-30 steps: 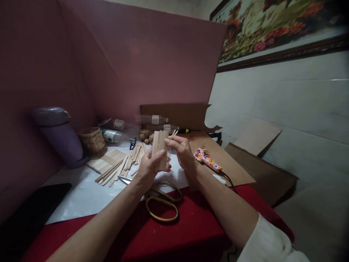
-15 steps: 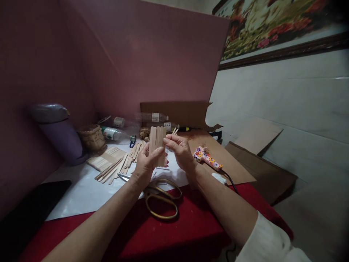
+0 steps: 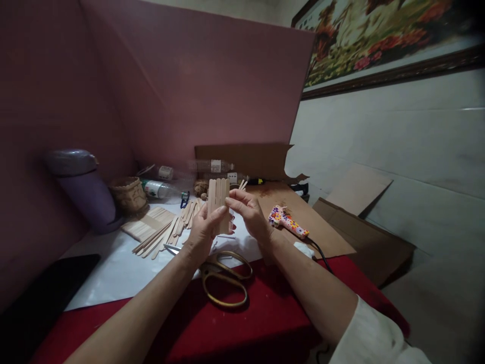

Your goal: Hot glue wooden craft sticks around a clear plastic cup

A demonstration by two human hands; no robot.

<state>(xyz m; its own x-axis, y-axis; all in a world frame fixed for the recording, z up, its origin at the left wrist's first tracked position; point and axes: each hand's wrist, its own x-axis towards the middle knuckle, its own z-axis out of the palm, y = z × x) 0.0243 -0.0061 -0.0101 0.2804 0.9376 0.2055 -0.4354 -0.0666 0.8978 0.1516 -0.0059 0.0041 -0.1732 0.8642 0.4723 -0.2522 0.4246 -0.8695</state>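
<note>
My left hand (image 3: 202,233) grips a small panel of joined wooden craft sticks (image 3: 218,198), held upright above the table. My right hand (image 3: 248,215) pinches the panel's right edge with thumb and fingers closed. More loose sticks (image 3: 166,230) lie fanned on white paper (image 3: 125,268) to the left. Gold-handled scissors (image 3: 223,278) rest just below my hands. A flower-patterned glue gun (image 3: 287,222) lies on cardboard to the right of my right hand.
A purple flask (image 3: 85,189) and a small woven basket (image 3: 129,194) stand at the left. Plastic bottles (image 3: 178,177) lie along the pink backboard (image 3: 212,86). A dark phone (image 3: 41,298) sits at the near left. Cardboard sheets (image 3: 356,222) lean at the right.
The stick panel and both hands have shifted slightly left and lower; both hands keep their hold on it.
</note>
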